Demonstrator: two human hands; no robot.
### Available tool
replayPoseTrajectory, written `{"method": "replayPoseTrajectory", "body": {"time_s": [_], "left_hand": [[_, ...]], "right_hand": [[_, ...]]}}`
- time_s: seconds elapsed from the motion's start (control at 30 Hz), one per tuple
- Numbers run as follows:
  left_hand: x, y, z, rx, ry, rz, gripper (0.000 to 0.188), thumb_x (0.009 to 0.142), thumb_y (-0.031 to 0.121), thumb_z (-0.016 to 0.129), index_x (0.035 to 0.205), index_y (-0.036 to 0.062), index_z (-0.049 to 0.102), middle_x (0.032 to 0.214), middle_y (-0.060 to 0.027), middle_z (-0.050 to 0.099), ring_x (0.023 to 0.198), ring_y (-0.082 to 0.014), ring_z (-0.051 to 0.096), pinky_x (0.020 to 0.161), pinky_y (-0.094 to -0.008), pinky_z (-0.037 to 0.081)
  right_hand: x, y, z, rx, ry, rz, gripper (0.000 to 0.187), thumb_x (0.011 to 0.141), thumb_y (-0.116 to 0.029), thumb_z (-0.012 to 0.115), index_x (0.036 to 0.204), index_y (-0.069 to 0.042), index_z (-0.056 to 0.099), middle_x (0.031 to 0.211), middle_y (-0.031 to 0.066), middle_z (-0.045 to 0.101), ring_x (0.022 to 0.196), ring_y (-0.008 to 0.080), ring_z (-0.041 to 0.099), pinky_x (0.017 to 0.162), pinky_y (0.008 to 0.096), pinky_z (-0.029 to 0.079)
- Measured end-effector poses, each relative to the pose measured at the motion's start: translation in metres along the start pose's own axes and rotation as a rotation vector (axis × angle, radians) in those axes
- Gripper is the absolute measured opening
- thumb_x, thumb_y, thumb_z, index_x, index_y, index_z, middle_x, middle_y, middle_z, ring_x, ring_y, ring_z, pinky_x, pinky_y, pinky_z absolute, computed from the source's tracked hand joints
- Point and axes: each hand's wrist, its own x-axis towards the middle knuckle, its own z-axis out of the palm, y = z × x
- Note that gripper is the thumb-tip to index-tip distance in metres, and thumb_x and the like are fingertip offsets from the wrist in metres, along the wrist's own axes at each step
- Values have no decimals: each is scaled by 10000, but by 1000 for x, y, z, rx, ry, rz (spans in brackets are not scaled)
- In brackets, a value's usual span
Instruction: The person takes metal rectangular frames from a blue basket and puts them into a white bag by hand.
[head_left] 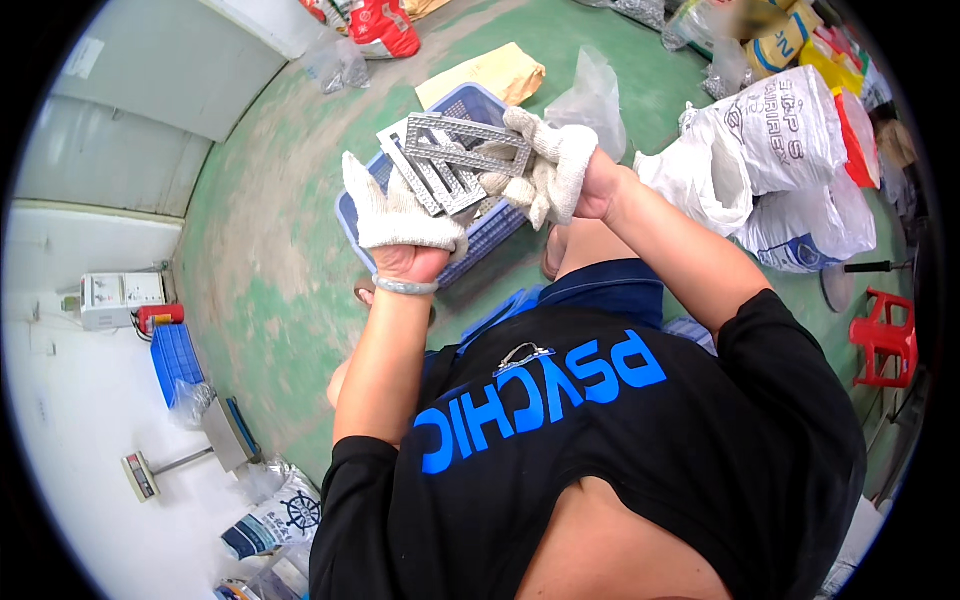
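Both my hands wear white knitted work gloves. In my left hand (pixel 405 218) lie a few flat grey metal frames (pixel 445 188) with long slots, overlapping at angles. The thumb sticks up at their left side, and the fingers under them are partly hidden. My right hand (pixel 560 165) grips the right end of another rectangular metal frame (pixel 460 127), tilted across the top of the others. Below both hands stands a blue-purple plastic basket (pixel 490 238). Its contents are mostly hidden by the hands and frames.
On the green floor beyond the basket lie a tan sack (pixel 490 72) and a clear plastic bag (pixel 592 105). White woven sacks (pixel 780 130) crowd the right, with a red stool (pixel 884 335) nearer. A scale (pixel 230 432) and blue crate (pixel 175 365) stand by the left wall.
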Motion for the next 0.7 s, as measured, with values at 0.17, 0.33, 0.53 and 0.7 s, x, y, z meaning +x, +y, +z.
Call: {"method": "replayPoseTrajectory", "body": {"time_s": [0.17,0.33,0.53,0.7], "left_hand": [[6,0,-6,9,-12,-16,709,893,604,389,1297,25,443,1275,-121,521,1159,-308,493,1026,-450,349],[3,-3,17,27,-49,-67,602,910,539,407,1263,57,486,1262,-132,534,1164,-332,494,1011,-530,350],[12,-4,5,68,-51,-95,589,879,475,497,1181,-30,507,1124,-243,527,1022,-400,503,903,-530,410],[12,-4,0,147,-47,-88,462,898,375,508,1171,2,536,1117,-222,551,1028,-392,502,906,-532,408]], "right_hand": [[-6,0,0,24,72,-28,469,959,-317,438,1395,-202,309,1339,171,433,1122,377,528,641,424,593],[-22,-8,1,114,109,-84,456,966,-302,433,1388,-176,314,1339,165,440,1137,357,523,835,450,543],[-69,-30,-44,4,97,-209,486,964,-327,434,1403,-173,292,1313,164,464,1082,354,564,821,430,546],[-134,-64,-68,-55,418,-283,467,943,-281,494,1365,-186,318,1251,177,474,942,367,606,666,412,579]]}}
